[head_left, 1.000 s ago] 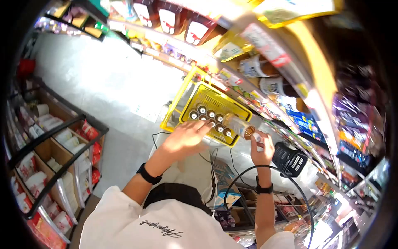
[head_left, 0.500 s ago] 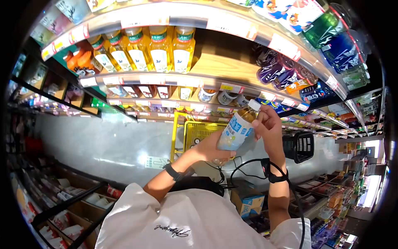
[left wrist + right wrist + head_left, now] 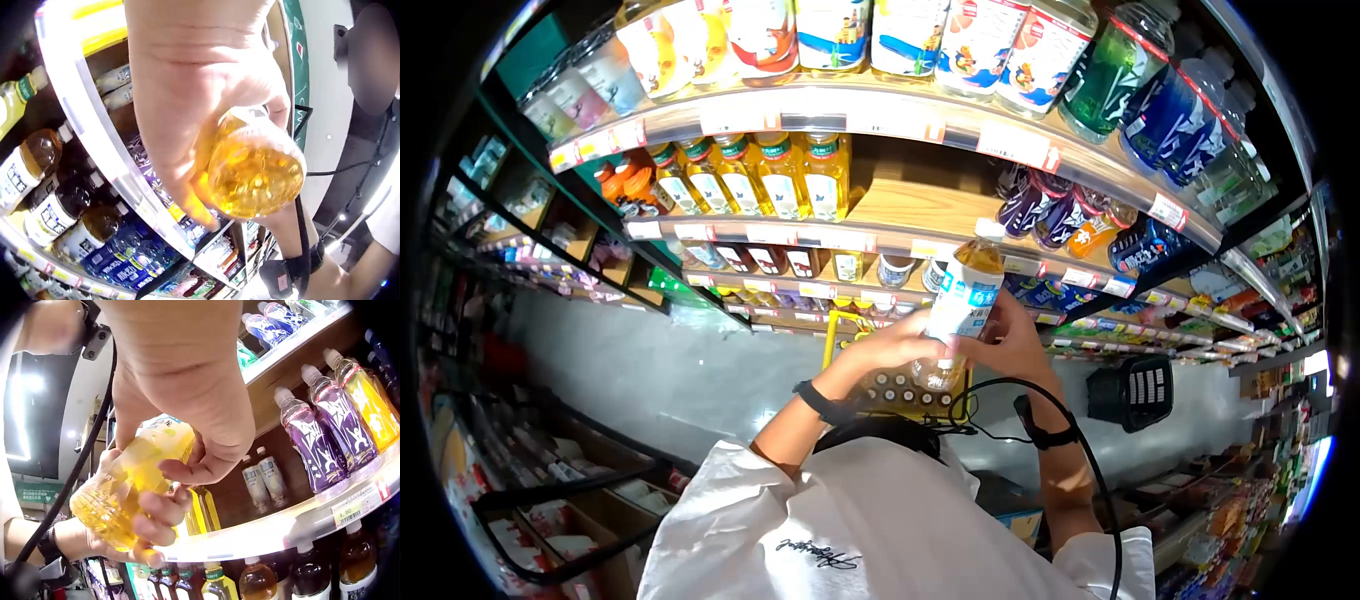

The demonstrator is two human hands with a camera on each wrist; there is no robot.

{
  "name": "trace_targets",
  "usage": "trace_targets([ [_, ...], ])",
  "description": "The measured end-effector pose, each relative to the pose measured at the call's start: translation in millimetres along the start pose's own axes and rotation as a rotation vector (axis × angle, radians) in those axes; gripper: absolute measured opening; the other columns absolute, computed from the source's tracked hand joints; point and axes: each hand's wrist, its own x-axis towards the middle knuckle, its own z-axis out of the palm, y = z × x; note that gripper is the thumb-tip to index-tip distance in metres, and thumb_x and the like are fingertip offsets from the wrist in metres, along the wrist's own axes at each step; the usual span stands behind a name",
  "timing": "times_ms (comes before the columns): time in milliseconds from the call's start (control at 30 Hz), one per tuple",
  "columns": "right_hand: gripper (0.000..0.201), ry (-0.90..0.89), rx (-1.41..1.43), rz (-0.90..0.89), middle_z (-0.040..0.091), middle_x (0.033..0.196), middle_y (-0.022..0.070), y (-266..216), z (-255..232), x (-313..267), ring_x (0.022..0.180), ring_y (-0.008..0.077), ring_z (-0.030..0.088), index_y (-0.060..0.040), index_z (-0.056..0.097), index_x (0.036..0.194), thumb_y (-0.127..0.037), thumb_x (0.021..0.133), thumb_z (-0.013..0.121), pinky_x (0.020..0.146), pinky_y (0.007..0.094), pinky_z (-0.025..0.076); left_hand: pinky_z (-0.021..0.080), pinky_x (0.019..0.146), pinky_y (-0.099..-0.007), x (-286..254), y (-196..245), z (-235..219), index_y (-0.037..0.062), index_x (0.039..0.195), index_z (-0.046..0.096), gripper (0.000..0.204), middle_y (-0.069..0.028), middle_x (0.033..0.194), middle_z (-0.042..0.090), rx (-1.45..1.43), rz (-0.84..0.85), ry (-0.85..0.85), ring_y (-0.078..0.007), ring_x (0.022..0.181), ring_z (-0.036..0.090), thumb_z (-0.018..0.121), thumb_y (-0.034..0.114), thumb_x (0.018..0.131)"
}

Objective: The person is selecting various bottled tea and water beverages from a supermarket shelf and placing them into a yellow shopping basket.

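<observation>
A clear plastic drink bottle (image 3: 968, 290) with amber liquid, a white cap and a blue-and-white label is held between both hands, cap up and leaning slightly, in the head view. My left hand (image 3: 897, 345) grips its lower part from the left. On the other side my right hand (image 3: 1007, 345) wraps the label area, thumb across the front. In the left wrist view the bottle's base (image 3: 256, 178) points at the camera beside the left palm (image 3: 194, 94). The right wrist view shows fingers of both hands around the yellow-looking bottle (image 3: 144, 462).
Below the hands stands a yellow basket (image 3: 832, 335) with several white-capped bottles (image 3: 900, 385), partly hidden by the arms. Shelves of drinks curve ahead, with yellow bottles (image 3: 780, 180) beside a bare stretch of board (image 3: 925, 195). A black basket (image 3: 1130, 392) is on the floor at right. A black cable (image 3: 1090, 460) loops by the right arm.
A second ago the left hand was over the yellow basket while the right held the bottle near its cap. Both hands then took it; the right has slid lower, and the bottle stands more upright.
</observation>
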Motion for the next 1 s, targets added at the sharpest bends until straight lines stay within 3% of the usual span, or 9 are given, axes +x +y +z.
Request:
trace_targets([
  [100,0.066,0.074,-0.267,-0.081,0.069,0.099,0.0077,7.9,-6.2,9.5,0.084,0.0117,0.066,0.0006,0.058,0.127,-0.026,0.076,0.091,0.067,0.0266,0.057,0.05,0.101,-0.0366,9.8,10.5,-1.0,-0.0027,0.135,0.053,0.064,-0.0131,0.128,0.063,0.065,0.131,0.057,-0.0215,0.121,0.061,0.076,0.037,0.09],
  [200,0.063,0.039,-0.417,-0.097,0.07,0.101,0.0126,12.4,-5.7,13.3,0.091,0.0191,0.07,0.0029,0.06,0.123,-0.024,0.074,0.09,0.074,0.031,0.061,0.049,0.104,-0.0427,11.2,34.1,-32.3,-0.0026,0.132,0.054,0.068,-0.021,0.131,0.059,0.717,0.113,0.269,-0.035,0.119,0.061,0.082,0.036,0.084],
  [267,0.061,0.35,-0.595,-0.203,0.071,0.106,0.0147,30.9,-6.3,24.7,0.098,0.0223,0.073,0.004,0.061,0.122,-0.023,0.075,0.09,0.078,0.0345,0.063,0.049,0.102,-0.045,24.6,4.4,-71.1,-0.0006,0.126,0.057,0.057,-0.021,0.13,0.058,1.123,0.382,0.382,-0.0361,0.119,0.06,0.079,0.032,0.085],
  [333,0.058,0.316,-0.604,-0.215,0.071,0.11,0.0175,34.7,-19.5,48.1,0.102,0.0255,0.073,0.0047,0.062,0.123,-0.02,0.078,0.088,0.082,0.0368,0.063,0.045,0.106,-0.0464,37.4,13.1,-115.4,0.0001,0.126,0.057,0.06,-0.0207,0.129,0.058,1.407,0.604,0.54,-0.0384,0.122,0.057,0.077,0.035,0.082],
  [467,0.047,0.411,-0.619,-0.491,0.07,0.112,0.0175,30.6,-14.0,70.3,0.097,0.021,0.072,0.0067,0.064,0.12,-0.016,0.085,0.085,0.08,0.0315,0.059,0.044,0.108,-0.0444,52.6,-1.6,-143.9,-0.0011,0.123,0.06,0.06,-0.0187,0.13,0.06,1.45,0.627,0.554,-0.0355,0.125,0.057,0.074,0.043,0.084],
  [733,0.049,0.466,-0.681,-0.572,0.071,0.11,0.0246,23.4,-20.1,161.2,0.093,0.0252,0.07,0.0095,0.059,0.123,-0.02,0.091,0.081,0.084,0.0359,0.054,0.048,0.102,-0.0415,56.9,-26.5,-155.3,0.0024,0.116,0.068,0.061,-0.0126,0.127,0.068,1.501,0.703,0.603,-0.0309,0.116,0.063,0.072,0.054,0.084],
  [767,0.042,0.603,-0.97,-0.251,0.072,0.105,0.0266,18.6,-25.6,175.3,0.09,0.0278,0.07,0.0106,0.064,0.11,-0.023,0.091,0.081,0.083,0.0371,0.053,0.048,0.101,-0.0403,57.4,-31.0,-153.0,0.0033,0.115,0.068,0.059,-0.0112,0.127,0.068,1.497,0.673,0.605,-0.0298,0.116,0.063,0.073,0.053,0.084],
  [800,0.037,0.591,-0.865,-0.486,0.073,0.101,0.0242,28.5,-30.6,182.9,0.088,0.0289,0.071,0.0099,0.067,0.105,-0.022,0.092,0.08,0.083,0.0367,0.053,0.048,0.1,-0.0391,55.8,-27.4,-152.7,0.0043,0.114,0.069,0.058,-0.0099,0.127,0.068,1.523,0.647,0.591,-0.0286,0.115,0.063,0.074,0.053,0.083],
  [1000,0.031,0.473,-0.448,-0.39,0.072,0.101,0.0108,47.1,-68.2,234.7,0.079,0.0178,0.066,0.0051,0.064,0.113,-0.015,0.093,0.077,0.077,0.0322,0.053,0.047,0.096,-0.0353,52.9,-28.1,-156.2,0.0065,0.105,0.068,0.05,-0.0049,0.116,0.068,1.474,0.69,0.61,-0.024,0.106,0.062,0.078,0.048,0.078],
])
